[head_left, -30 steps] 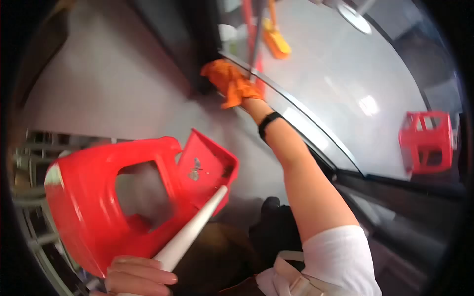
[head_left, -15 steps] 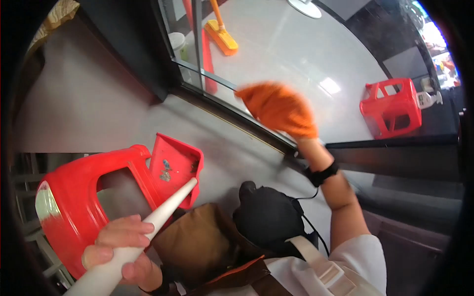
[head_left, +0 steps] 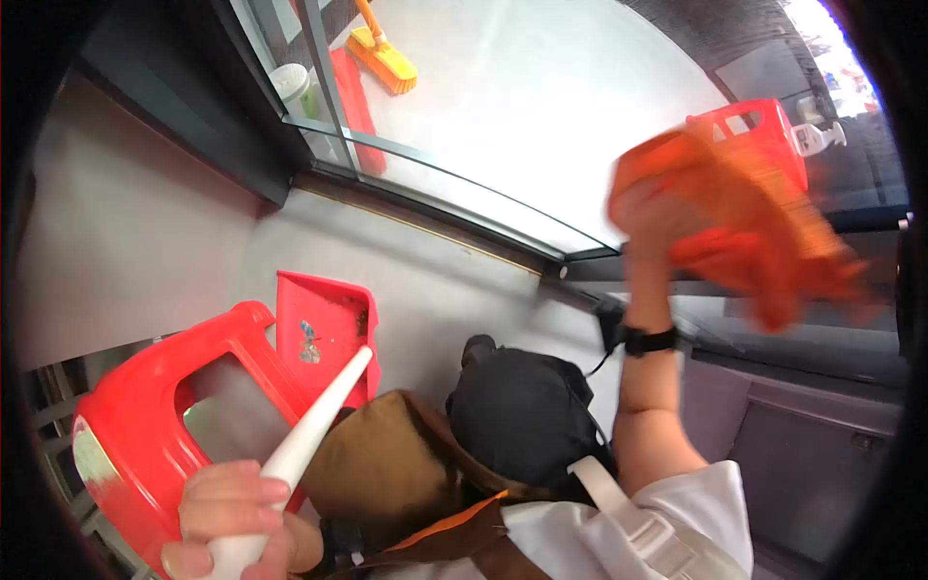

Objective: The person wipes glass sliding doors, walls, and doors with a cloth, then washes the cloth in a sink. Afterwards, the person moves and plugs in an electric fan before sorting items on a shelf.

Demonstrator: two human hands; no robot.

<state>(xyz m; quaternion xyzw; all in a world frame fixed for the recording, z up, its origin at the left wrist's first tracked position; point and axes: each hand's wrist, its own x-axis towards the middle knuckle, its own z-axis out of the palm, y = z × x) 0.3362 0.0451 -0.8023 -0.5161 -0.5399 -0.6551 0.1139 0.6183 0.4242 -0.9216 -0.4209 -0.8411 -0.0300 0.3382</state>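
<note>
At the lower left, my left hand (head_left: 232, 512) is wrapped round the white handle (head_left: 319, 423) of a red dustpan (head_left: 324, 324), which holds some small debris. My right hand (head_left: 662, 217), raised at the upper right, grips an orange cloth (head_left: 764, 222) that is smeared by motion. The cloth hangs out to the right of the hand, in front of a red stool beyond the glass. Beside the dustpan, a large red stool (head_left: 145, 387) stands at the left.
A dark-framed glass panel (head_left: 464, 198) runs diagonally across the upper middle. Behind it are a yellow broom (head_left: 382, 63), another red stool (head_left: 773, 126) and a white pump bottle (head_left: 817, 140). A grey cabinet (head_left: 812, 464) stands at the lower right.
My right hand has swung from the glass frame's left end to the right, carrying the orange cloth. The view has shifted too. My left hand still holds the dustpan handle.
</note>
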